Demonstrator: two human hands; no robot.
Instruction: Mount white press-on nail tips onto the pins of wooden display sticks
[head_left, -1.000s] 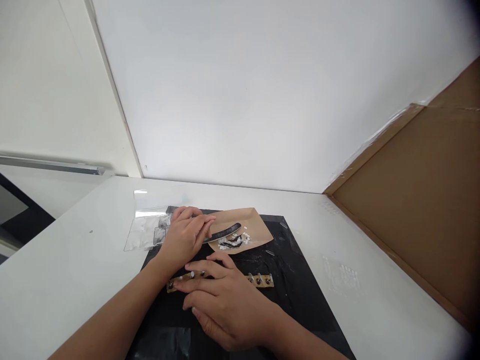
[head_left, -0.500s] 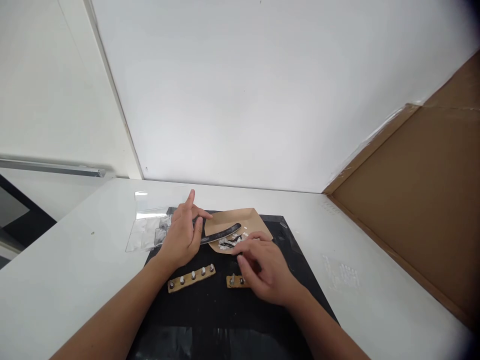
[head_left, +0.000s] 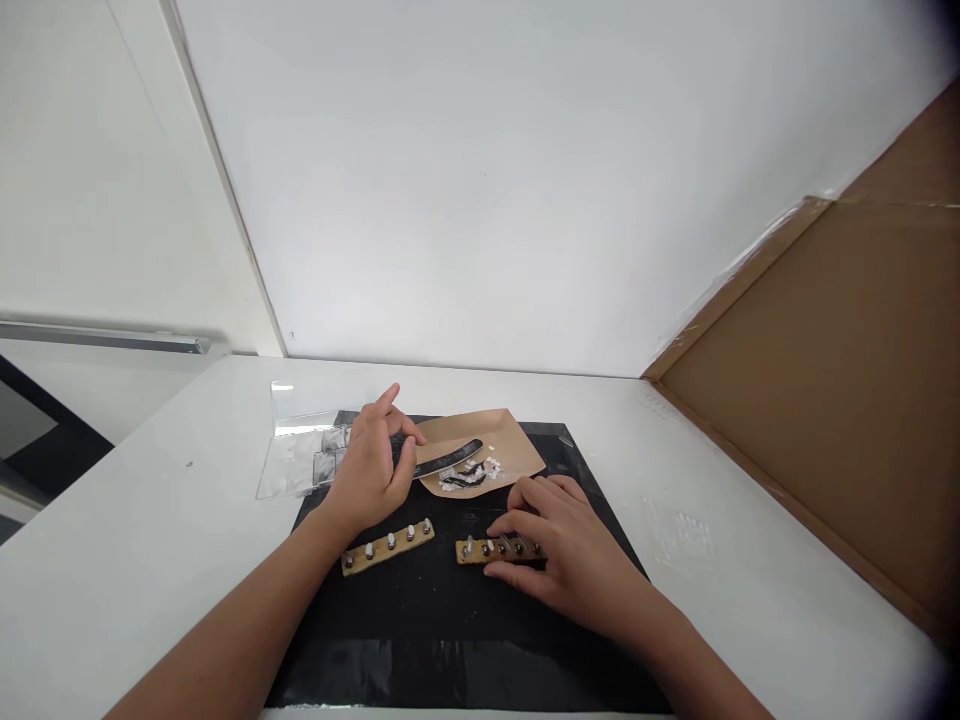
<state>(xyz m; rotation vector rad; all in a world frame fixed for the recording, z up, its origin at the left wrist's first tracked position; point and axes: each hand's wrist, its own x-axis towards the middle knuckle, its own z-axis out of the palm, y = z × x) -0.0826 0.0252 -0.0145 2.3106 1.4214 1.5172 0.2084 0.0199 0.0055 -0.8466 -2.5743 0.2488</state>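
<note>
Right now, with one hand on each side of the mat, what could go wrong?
The right hand covers one end of the right studded strip; a push could slide it on the black mat. The left hand lies against the dark blade on the brown envelope; a nudge could scatter the white bits.

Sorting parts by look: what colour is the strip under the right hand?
Tan strip with silvery and dark studs, under the right hand; head view.
</note>
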